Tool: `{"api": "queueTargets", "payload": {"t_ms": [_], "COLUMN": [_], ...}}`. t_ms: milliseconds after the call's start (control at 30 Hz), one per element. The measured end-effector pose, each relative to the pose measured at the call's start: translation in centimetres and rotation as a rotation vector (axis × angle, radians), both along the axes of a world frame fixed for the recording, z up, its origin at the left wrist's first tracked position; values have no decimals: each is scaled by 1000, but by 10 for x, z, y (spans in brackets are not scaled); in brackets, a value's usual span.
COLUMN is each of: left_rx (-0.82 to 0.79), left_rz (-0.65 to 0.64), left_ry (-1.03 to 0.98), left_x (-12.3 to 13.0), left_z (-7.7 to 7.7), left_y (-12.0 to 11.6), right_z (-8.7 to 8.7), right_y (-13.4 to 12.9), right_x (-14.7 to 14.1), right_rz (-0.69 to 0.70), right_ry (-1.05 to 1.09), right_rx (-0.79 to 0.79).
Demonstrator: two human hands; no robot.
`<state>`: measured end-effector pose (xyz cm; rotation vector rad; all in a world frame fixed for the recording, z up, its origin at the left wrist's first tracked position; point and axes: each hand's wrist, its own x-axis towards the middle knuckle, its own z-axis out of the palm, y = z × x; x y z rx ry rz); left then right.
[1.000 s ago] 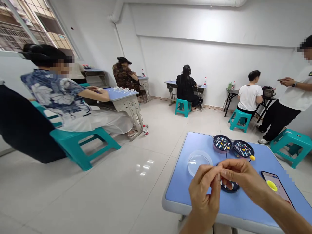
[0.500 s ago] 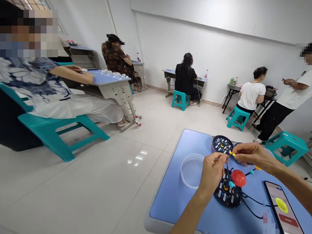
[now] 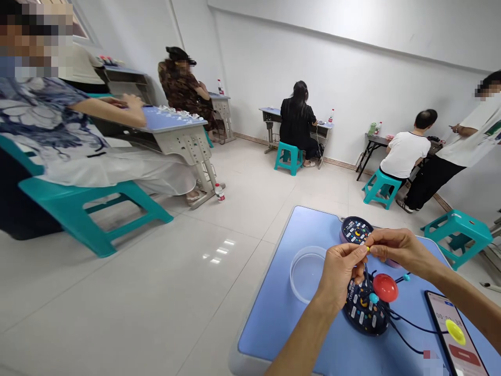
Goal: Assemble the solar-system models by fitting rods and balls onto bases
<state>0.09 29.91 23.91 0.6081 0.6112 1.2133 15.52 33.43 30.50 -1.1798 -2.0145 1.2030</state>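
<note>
My left hand [image 3: 340, 271] is closed in a pinch at the upper end of a thin dark rod [image 3: 366, 272], which rises from the model below. Its fingertips meet those of my right hand [image 3: 399, 248], which pinches a small yellow piece [image 3: 368, 249]. Below them stands a round dark base [image 3: 366, 316] with white labels and coloured planet pictures. A red dome [image 3: 385, 288], a turquoise ball [image 3: 373, 298] and a yellow dome [image 3: 455, 332] belong to the model's dark arms. My fingers hide exactly how rod and piece touch.
A clear round tub [image 3: 307, 274] lies left of my hands on the blue desk [image 3: 270, 313]. Behind them is another dark labelled disc [image 3: 357, 230]. A phone [image 3: 450, 318] showing a timer lies at the right. Several people sit at other desks; a teal stool [image 3: 456, 232] stands beyond.
My right hand has moved left, bringing the small yellow piece against my left fingertips. An orange bit seen between them earlier is now hidden. The view has shifted slightly.
</note>
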Motion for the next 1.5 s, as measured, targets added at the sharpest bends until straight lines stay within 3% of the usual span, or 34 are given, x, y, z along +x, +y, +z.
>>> {"api": "queueTargets", "payload": {"t_ms": [233, 400, 600, 867, 1167, 1500], "left_rx": [56, 31, 183, 208, 228, 251], "left_rz": [28, 114, 96, -29, -75, -46], "left_ry": [43, 360, 687, 676, 642, 612], "left_x": [6, 11, 17, 22, 20, 22], "left_z": [-4, -20, -38, -50, -37, -39], "left_y": [-1, 2, 3, 4, 2, 1], "right_z": [-4, -7, -7, -12, -11, -17], "right_y": [1, 6, 10, 11, 13, 12], "right_x": [14, 25, 32, 32, 23, 28], "right_rz": [-31, -38, -18, 125, 260, 203], "right_ry": [-42, -76, -231, -346, -486, -480], "right_rx": [-89, -209, -229, -239, -49, -111]}}
